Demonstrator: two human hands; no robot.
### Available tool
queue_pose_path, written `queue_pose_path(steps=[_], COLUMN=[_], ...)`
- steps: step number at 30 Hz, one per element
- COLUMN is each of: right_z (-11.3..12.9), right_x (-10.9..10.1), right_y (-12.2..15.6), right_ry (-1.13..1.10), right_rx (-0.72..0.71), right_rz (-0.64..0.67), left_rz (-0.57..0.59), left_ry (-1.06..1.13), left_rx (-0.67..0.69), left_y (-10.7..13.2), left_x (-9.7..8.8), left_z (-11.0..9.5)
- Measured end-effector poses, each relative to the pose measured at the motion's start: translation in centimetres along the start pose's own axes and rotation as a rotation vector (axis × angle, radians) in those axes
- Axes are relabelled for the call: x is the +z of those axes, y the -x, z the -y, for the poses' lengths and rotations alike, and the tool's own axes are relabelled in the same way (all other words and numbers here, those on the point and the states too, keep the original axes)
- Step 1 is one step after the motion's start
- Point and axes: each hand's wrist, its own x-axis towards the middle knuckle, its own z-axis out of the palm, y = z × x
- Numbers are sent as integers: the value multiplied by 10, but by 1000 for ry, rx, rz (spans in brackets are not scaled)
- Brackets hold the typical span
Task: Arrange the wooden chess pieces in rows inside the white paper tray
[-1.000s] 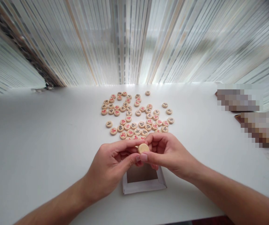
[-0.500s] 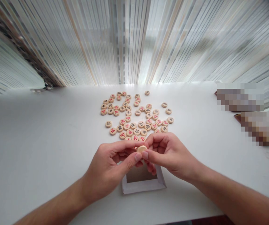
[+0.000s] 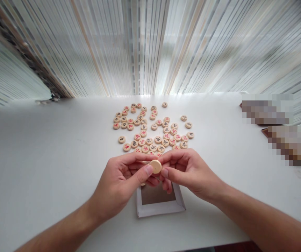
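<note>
While the wooden disc [image 3: 155, 167] is up off the table, a plain pale face tilted toward us, we judge the step in hand to be one of handling and inspecting this single piece. Our left hand [image 3: 119, 178] pinches it at the left edge, thumb on the near face and forefinger behind the top. Our right hand [image 3: 188, 168] has thumb and forefinger bent in at the right edge; we cannot tell whether they grip it or merely touch, and its other fingers curl loosely below. As we see it, the next move calls for a firm pinch by one hand before the other lets go, since so small a round piece could slip or roll. Beneath our hands lies a shallow tray [image 3: 162, 210] with a white rim and a brown floor, partly covered by our fingers. Just beyond, many round pieces [image 3: 153, 147] marked in red or black lie scattered, some touching, others apart. They rest on a white table [image 3: 48, 168], with a striped curtain [image 3: 108, 45] behind.
</note>
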Motion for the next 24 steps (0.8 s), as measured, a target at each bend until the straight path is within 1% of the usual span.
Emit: queue_pose_path(steps=[3,10,15,20,22,24], right_z=[-1,-4,-6,-7,-8,-9], right_x=[-1,1,2,0,-2,-4], right_y=[-1,1,3,4,4,4], right_ry=[23,143,211,271,322,417], right_rx=[-41,-200,-290,-383,-441,-527], right_rz=[-2,-108,-74,-12,-5,-22], left_rz=[-26,-31,-21,2,21,42], left_ry=[-11,-18,-8,32,14,-18], left_rx=[-6,3,31,-21,-37,-29], left_y=[0,-1,-1,0,1,1], left_x=[-2,-1,0,-1,-1,-1], left_z=[1,2,2,2,2,3])
